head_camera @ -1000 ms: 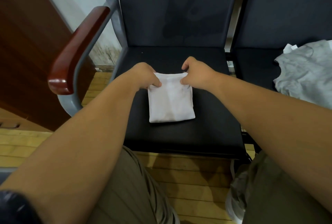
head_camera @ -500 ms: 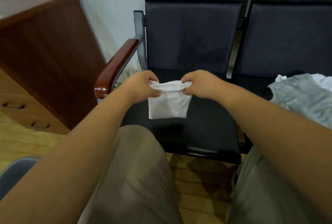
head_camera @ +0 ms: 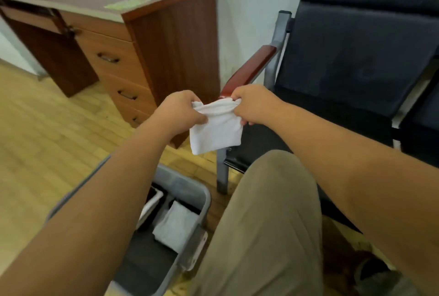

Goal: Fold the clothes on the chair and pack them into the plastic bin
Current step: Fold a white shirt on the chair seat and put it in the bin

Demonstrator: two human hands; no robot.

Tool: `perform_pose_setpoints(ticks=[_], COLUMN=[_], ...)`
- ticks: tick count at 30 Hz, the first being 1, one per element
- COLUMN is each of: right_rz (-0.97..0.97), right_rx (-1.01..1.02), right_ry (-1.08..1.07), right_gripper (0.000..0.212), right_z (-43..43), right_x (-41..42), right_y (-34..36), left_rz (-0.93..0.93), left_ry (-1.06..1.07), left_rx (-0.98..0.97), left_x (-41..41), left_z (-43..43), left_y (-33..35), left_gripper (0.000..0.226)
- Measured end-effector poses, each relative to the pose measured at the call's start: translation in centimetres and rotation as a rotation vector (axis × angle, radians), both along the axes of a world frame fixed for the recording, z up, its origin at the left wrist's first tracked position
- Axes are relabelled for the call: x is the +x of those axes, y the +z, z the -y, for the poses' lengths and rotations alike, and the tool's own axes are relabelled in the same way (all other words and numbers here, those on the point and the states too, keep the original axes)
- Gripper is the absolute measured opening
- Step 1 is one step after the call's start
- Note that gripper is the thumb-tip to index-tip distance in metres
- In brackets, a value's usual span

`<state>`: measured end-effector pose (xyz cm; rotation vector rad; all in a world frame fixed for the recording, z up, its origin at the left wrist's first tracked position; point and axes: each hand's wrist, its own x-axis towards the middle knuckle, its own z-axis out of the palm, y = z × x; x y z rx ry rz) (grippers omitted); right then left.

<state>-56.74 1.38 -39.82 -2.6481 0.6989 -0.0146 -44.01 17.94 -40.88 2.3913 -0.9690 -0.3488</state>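
A small folded white garment [head_camera: 217, 129] hangs in the air between my hands, left of the black chair [head_camera: 351, 77]. My left hand [head_camera: 181, 111] pinches its top left corner and my right hand [head_camera: 251, 103] pinches its top right corner. Below, on the floor by my left knee, stands the grey plastic bin [head_camera: 202, 197], partly hidden by my left forearm. Inside it lie a folded light grey garment [head_camera: 175, 226] and darker folded pieces.
A brown wooden desk with drawers [head_camera: 133, 41] stands to the left against the wall. The chair's red-brown armrest [head_camera: 251, 67] is just behind the garment. A wooden floor [head_camera: 47, 134] spreads to the left. My legs in khaki trousers [head_camera: 266, 224] fill the lower middle.
Both hands lifted the folded white garment off the chair seat and carried it left, past the armrest. The view swung left and the bin on the floor came into sight.
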Motion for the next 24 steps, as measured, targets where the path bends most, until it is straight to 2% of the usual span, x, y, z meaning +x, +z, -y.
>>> perform_pose_setpoints(ticks=[2,5,11,13,16,19,22,24], right_rz=[-0.019,-0.044,-0.171,-0.249,-0.417,-0.499,-0.540,-0.520], right_rx=[0.051,0.145,0.171,0.169,0.080,0.060,0.021,0.017], right_ry=[0.039,0.083,0.130,0.149,0.237,0.311,0.390,0.427], right_gripper=[0.048,0.048,0.016,0.012,0.032,0.037,0.043,0.045], right_z=[-2.3,-5.7,-11.6,-12.8,-14.0,-14.3,-14.7,-15.1], right_x=[2.3,5.6,10.7,11.6,11.9,11.7,11.6,11.7], right_y=[-1.1,-2.9,-9.5,-12.5,-16.1,-18.5,-19.8,-20.4], left_rz=[-0.055,-0.121,-0.264,-0.307,-0.389,-0.464,-0.552,-0.544], left_ry=[0.070,0.156,0.310,0.326,0.358,0.370,0.399,0.433], left_rx=[-0.005,-0.013,0.042,0.053,0.063,0.058,0.042,0.071], left_x=[1.3,2.6,3.2,2.9,2.3,1.5,0.7,0.5], left_z=[-3.2,-7.8,-14.3,-15.6,-16.9,-17.7,-18.3,-18.6], left_y=[-1.3,-3.8,-10.7,-13.2,-16.7,-19.8,-22.7,-24.5], left_gripper=[0.034,0.032,0.037,0.028,0.022,0.017,0.019,0.028])
